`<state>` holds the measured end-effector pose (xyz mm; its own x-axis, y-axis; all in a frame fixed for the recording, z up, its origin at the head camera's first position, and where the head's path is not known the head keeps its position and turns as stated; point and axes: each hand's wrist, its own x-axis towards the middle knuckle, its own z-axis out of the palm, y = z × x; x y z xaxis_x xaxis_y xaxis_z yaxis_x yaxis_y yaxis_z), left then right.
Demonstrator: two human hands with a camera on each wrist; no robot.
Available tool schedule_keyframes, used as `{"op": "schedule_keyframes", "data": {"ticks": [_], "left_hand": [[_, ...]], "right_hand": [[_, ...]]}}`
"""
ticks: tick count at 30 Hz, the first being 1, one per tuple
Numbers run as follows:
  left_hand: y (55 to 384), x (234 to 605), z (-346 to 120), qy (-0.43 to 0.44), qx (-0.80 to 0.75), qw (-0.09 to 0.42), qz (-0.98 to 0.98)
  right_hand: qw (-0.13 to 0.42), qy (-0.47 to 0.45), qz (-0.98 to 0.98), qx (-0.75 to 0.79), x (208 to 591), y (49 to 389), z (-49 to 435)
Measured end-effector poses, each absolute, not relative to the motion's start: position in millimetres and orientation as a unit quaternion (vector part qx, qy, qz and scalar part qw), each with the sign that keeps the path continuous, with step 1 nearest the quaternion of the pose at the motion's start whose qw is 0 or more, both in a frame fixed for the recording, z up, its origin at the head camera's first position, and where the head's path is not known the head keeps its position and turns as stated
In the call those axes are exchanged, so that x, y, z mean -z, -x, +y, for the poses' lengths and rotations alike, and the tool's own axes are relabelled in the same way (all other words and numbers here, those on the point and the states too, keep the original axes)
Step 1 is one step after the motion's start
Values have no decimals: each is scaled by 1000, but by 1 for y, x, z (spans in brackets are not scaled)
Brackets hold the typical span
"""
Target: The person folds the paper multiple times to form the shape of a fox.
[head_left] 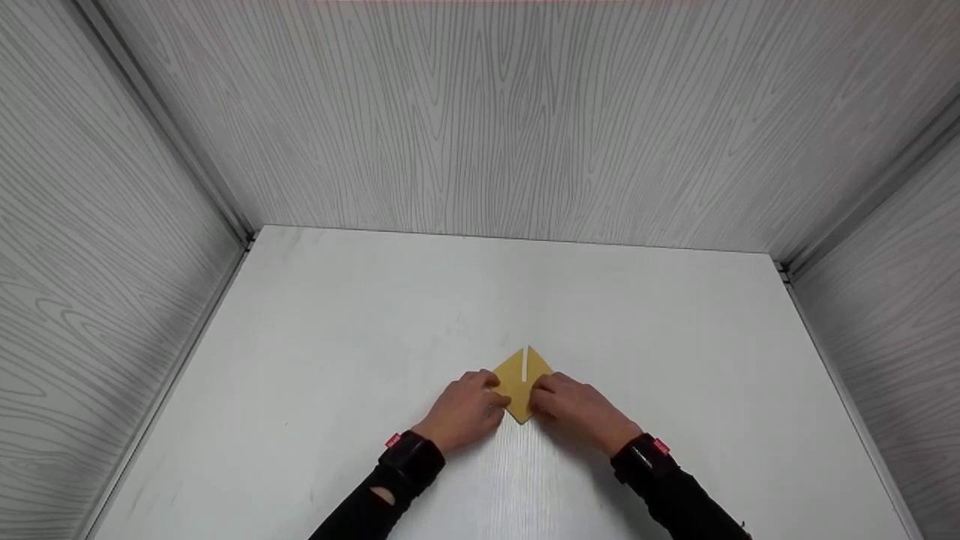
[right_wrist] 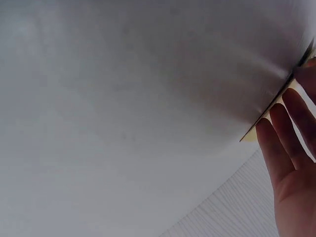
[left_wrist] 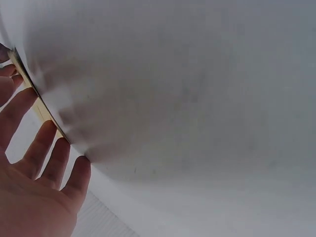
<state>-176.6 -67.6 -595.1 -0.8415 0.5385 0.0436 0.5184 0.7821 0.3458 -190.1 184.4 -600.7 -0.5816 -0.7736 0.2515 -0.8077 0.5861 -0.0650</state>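
A yellow diamond-shaped sheet [head_left: 514,391], apparently folded paper, lies on the white table with one corner toward me. From its far corner a narrow slit runs to about the middle, showing white through it. My left hand [head_left: 466,409] holds its left corner, thumb and fingers at the edges. At the right corner, my right hand [head_left: 583,409] grips with bent fingers, covering that corner. The left wrist view shows the sheet's thin edge [left_wrist: 43,112] along the left fingertips. In the right wrist view, a yellow tip [right_wrist: 250,135] sticks out past the right fingers.
The white tabletop [head_left: 337,315] extends around both hands. Wood-grain panels close it in at the back [head_left: 480,120], on the left [head_left: 90,247] and on the right [head_left: 892,300]. Each wrist wears a black band below a dark sleeve.
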Motion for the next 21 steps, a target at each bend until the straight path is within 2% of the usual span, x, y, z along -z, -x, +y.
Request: {"op": "schedule_keyframes", "data": {"ticks": [6, 9, 21], "left_hand": [[176, 596, -62, -250, -194, 27, 948], [177, 596, -57, -226, -205, 29, 952], [180, 597, -44, -163, -246, 67, 953]], "right_hand": [[-12, -356, -916, -185, 597, 193, 177], [-49, -305, -924, -227, 595, 195, 171], [-124, -228, -936, -240, 587, 203, 156]]}}
